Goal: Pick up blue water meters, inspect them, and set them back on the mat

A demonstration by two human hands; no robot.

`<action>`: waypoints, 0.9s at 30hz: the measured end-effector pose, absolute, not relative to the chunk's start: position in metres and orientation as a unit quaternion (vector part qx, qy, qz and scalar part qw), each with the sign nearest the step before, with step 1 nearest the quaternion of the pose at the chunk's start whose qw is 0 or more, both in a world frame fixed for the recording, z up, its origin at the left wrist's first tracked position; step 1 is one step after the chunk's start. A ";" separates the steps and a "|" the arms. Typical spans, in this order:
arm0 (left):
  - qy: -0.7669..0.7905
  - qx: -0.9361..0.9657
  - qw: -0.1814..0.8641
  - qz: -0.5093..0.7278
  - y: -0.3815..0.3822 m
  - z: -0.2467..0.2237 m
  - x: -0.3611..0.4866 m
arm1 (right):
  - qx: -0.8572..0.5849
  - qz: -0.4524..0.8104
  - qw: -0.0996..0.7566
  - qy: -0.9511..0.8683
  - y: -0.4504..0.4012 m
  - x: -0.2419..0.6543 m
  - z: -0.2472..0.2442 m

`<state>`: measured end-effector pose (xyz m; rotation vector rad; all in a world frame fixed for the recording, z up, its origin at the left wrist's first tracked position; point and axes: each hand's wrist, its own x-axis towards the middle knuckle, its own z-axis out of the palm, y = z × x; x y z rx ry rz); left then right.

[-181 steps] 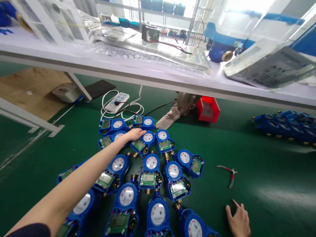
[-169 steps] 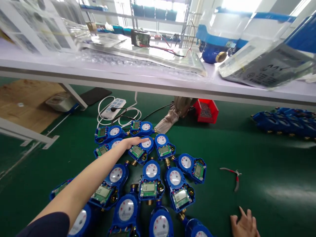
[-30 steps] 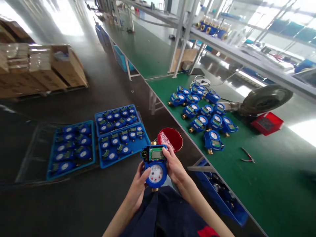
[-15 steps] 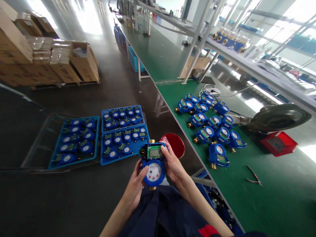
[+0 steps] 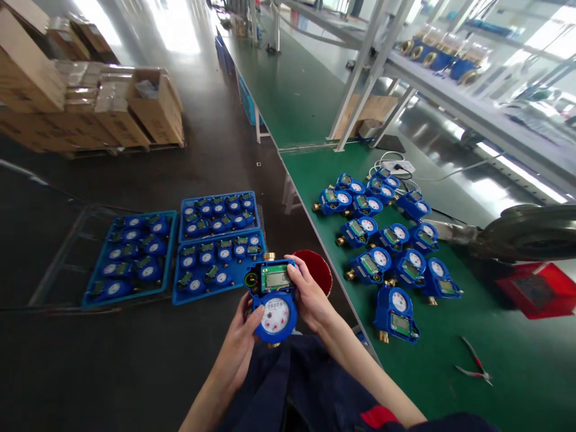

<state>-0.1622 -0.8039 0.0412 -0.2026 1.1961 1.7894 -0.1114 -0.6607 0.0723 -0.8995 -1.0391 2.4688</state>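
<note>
Both hands gripped one blue meter (image 5: 273, 297) above the lap, the left hand (image 5: 240, 342) at its dial end and the right hand (image 5: 310, 297) beside its green screen. The digits on the dial and screen were too small to read. More meters (image 5: 387, 252) lay on the green tabletop (image 5: 495, 354), with pliers (image 5: 473, 366) near. A red stool (image 5: 321, 267) was partly hidden behind the right hand.

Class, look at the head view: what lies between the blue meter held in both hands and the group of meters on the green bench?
A round red stool seat lies between the held meter and the benchtop meters, just short of the green bench edge.
</note>
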 end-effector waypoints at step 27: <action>0.465 -0.176 0.445 0.745 -0.762 -0.041 -0.237 | -0.332 0.849 0.038 -0.410 -0.611 -0.211 -0.003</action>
